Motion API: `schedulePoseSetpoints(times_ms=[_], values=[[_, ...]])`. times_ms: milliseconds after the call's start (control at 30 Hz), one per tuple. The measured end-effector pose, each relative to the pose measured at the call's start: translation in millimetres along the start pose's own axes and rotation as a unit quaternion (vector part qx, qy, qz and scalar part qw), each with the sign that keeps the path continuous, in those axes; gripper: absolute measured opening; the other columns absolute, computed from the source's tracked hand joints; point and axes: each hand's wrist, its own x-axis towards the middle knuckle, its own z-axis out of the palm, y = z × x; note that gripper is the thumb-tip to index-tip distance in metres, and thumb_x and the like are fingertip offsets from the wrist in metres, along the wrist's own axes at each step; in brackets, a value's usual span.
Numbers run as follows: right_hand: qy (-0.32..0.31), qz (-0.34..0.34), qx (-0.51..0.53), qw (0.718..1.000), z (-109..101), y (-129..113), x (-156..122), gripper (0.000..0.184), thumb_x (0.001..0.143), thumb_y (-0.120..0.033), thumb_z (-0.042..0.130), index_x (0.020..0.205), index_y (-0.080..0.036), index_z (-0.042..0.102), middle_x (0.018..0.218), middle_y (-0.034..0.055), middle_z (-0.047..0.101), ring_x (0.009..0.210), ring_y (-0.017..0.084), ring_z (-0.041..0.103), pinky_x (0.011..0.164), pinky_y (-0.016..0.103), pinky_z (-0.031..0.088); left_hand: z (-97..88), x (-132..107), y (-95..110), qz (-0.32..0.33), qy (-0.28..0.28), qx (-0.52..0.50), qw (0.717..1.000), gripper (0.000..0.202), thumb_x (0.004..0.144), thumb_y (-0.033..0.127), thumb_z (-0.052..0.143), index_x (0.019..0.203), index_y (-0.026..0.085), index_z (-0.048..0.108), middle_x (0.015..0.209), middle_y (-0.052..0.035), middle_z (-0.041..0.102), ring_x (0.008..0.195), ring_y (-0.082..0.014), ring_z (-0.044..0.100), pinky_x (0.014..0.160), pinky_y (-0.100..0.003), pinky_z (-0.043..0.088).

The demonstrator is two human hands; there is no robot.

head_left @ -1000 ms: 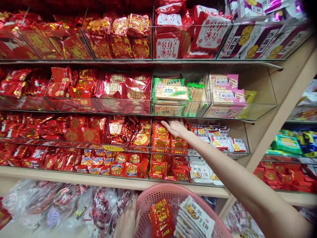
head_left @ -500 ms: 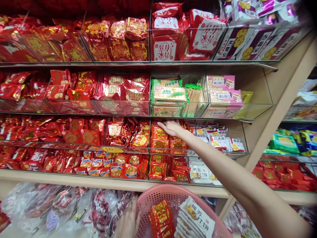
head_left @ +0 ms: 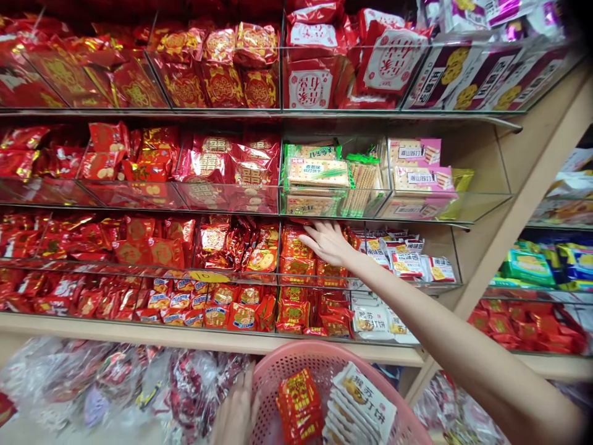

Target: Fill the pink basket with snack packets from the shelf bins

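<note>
My right hand (head_left: 327, 242) reaches into a clear shelf bin and lies flat, fingers spread, on the red-and-orange snack packets (head_left: 296, 253) stacked there. It holds nothing. My left hand (head_left: 238, 411) grips the left rim of a pink plastic basket (head_left: 319, 357) at the bottom of the view. Inside the basket lie red-orange packets (head_left: 300, 405) and a stack of white cracker packets (head_left: 362, 405).
Clear acrylic bins of red snack bags (head_left: 139, 241) fill the shelves to the left. Green cracker packs (head_left: 317, 176) and pink boxes (head_left: 419, 170) sit one shelf up. White packets (head_left: 407, 259) lie right of my hand. Bagged goods (head_left: 106, 383) pile below the wooden shelf edge (head_left: 139, 330).
My right hand has opened and spread its fingers over the orange packets, shifting slightly right and down. The left hand stays on the basket rim.
</note>
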Motion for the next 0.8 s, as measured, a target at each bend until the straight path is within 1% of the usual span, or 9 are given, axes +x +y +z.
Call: schedulePoseSetpoints(times_ms=[100,167,233,400,533,633,733,800], values=[[0.031,-0.055,0.001,0.998,-2.2,0.3,-12.5,0.062,0.093,-0.054,0.019,0.129,-0.013,0.049,0.134,0.0161,0.048,0.118,0.028,0.044,0.099,0.047,0.034,0.5,0.9,2.7,0.003,-0.014,0.009,1.0,0.051,0.092,0.025,0.025,0.14,0.009,0.035,0.136,-0.0171,0.051,0.116,-0.0232,0.056,0.091,-0.033,0.049],[0.043,-0.089,0.011,0.995,-2.6,0.7,-17.5,0.06,0.094,-0.053,0.02,0.127,-0.013,0.05,0.137,0.0162,0.045,0.121,0.027,0.042,0.101,0.046,0.034,0.3,1.3,3.5,0.005,-0.017,0.008,1.0,0.051,0.092,0.025,0.024,0.14,0.009,0.035,0.136,-0.0174,0.05,0.117,-0.0229,0.056,0.092,-0.033,0.048],[0.053,-0.107,0.02,0.993,-1.6,1.5,-21.1,0.058,0.094,-0.052,0.021,0.126,-0.013,0.05,0.139,0.0163,0.043,0.126,0.026,0.038,0.103,0.047,0.033,-0.2,1.3,2.9,0.004,-0.015,0.001,1.0,0.051,0.092,0.023,0.025,0.14,0.009,0.036,0.135,-0.0173,0.051,0.117,-0.0223,0.056,0.092,-0.033,0.048],[0.066,-0.131,0.01,0.989,4.5,5.7,-32.3,0.057,0.093,-0.052,0.027,0.127,-0.011,0.049,0.145,0.0158,0.037,0.134,0.028,0.03,0.108,0.049,0.03,-2.8,0.0,1.6,0.001,0.009,-0.022,1.0,0.048,0.091,0.024,0.03,0.137,0.015,0.041,0.133,-0.0148,0.054,0.112,-0.0219,0.059,0.087,-0.03,0.051],[0.073,-0.157,0.005,0.985,8.8,9.5,-45.3,0.054,0.092,-0.05,0.035,0.128,-0.012,0.05,0.147,0.0147,0.036,0.137,0.027,0.025,0.109,0.049,0.028,-6.1,-0.8,4.8,-0.006,0.0,0.004,1.0,0.048,0.091,0.023,0.029,0.137,0.016,0.041,0.134,-0.013,0.053,0.115,-0.0203,0.058,0.088,-0.028,0.049],[0.073,-0.165,0.001,0.984,12.0,11.6,-52.7,0.053,0.092,-0.049,0.036,0.126,-0.012,0.051,0.147,0.0137,0.036,0.137,0.027,0.026,0.11,0.05,0.028,-6.2,-0.7,6.6,-0.007,-0.01,0.018,1.0,0.049,0.091,0.022,0.028,0.138,0.014,0.039,0.134,-0.0134,0.053,0.115,-0.0199,0.058,0.089,-0.028,0.049],[0.068,-0.17,0.002,0.983,15.6,12.9,-55.7,0.052,0.092,-0.049,0.036,0.122,-0.011,0.055,0.145,0.0137,0.039,0.136,0.027,0.027,0.11,0.048,0.029,-4.8,-0.4,6.3,-0.001,-0.009,0.014,1.0,0.051,0.091,0.022,0.026,0.14,0.009,0.034,0.135,-0.016,0.052,0.114,-0.0212,0.058,0.088,-0.03,0.05],[0.07,-0.17,0.007,0.983,17.9,13.2,-55.6,0.051,0.092,-0.049,0.036,0.12,-0.011,0.056,0.144,0.0145,0.04,0.135,0.027,0.029,0.108,0.047,0.03,-4.1,-0.3,5.5,0.003,-0.008,0.012,1.0,0.052,0.091,0.023,0.026,0.14,0.008,0.034,0.135,-0.0168,0.051,0.115,-0.0222,0.058,0.089,-0.031,0.05]])
